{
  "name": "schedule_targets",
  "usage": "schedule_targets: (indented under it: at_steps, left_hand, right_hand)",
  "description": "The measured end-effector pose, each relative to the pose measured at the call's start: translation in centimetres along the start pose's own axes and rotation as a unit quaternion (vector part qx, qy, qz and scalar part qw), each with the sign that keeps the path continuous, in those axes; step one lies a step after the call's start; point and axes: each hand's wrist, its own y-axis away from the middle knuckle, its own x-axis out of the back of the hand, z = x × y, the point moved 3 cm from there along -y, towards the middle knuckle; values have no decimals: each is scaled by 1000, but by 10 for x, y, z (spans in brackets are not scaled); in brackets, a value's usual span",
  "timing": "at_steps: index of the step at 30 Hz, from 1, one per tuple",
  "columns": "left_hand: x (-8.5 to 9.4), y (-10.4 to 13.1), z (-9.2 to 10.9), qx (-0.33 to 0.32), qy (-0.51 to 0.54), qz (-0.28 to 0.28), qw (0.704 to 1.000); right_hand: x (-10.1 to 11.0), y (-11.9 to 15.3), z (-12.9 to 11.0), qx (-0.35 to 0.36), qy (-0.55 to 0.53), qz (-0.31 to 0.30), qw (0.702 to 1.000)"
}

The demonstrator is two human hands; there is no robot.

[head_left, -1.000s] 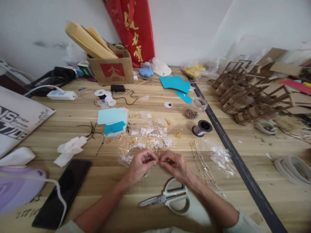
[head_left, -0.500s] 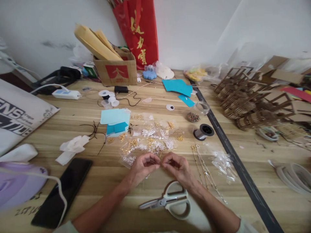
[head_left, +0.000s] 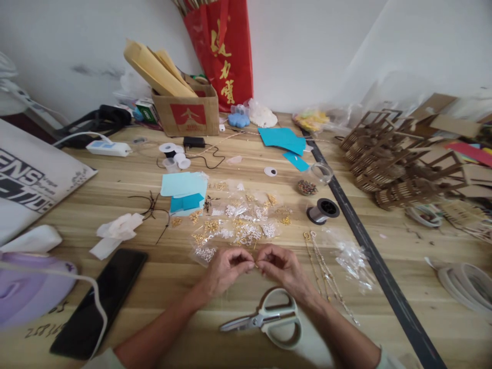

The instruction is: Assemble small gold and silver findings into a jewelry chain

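My left hand (head_left: pixel 230 269) and my right hand (head_left: pixel 280 266) meet fingertip to fingertip over the wooden table, each in a pinch. A tiny gold-coloured piece shows between the fingertips; its shape is too small to make out. Just beyond my hands lie clear bags of gold and silver findings (head_left: pixel 248 233). Scissors with pale handles (head_left: pixel 279 318) rest on the table nearer to me, below my right hand. To the right of that hand, gold and silver chains (head_left: pixel 323 266) are laid out beside small clear bags (head_left: pixel 355 261).
A black phone (head_left: pixel 102 302) and white tissue (head_left: pixel 117 233) lie at the left. Blue cards (head_left: pixel 184 187) are beyond the bags. A wire spool (head_left: pixel 323 210) and a jar of beads (head_left: pixel 306 187) stand right of centre. Brown wooden frames (head_left: pixel 400 164) are piled at the far right.
The view has shifted slightly. My hands stay together in nearly the same place, with the fingertips a little lower in view. The scissors and chains have not moved.
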Motion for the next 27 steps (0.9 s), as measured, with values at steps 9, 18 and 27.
schedule_targets:
  at_steps: [9, 18, 27]
  left_hand:
    - [3, -3, -2, 19, 78, -8, 997]
    - [6, -3, 0, 9, 85, 15, 996]
    - [7, -4, -3, 9, 94, 23, 995]
  right_hand:
    - [3, 0, 2, -9, -39, -1, 999]
    - [7, -1, -3, 1, 13, 15, 1000]
    - [8, 1, -4, 8, 22, 22, 999]
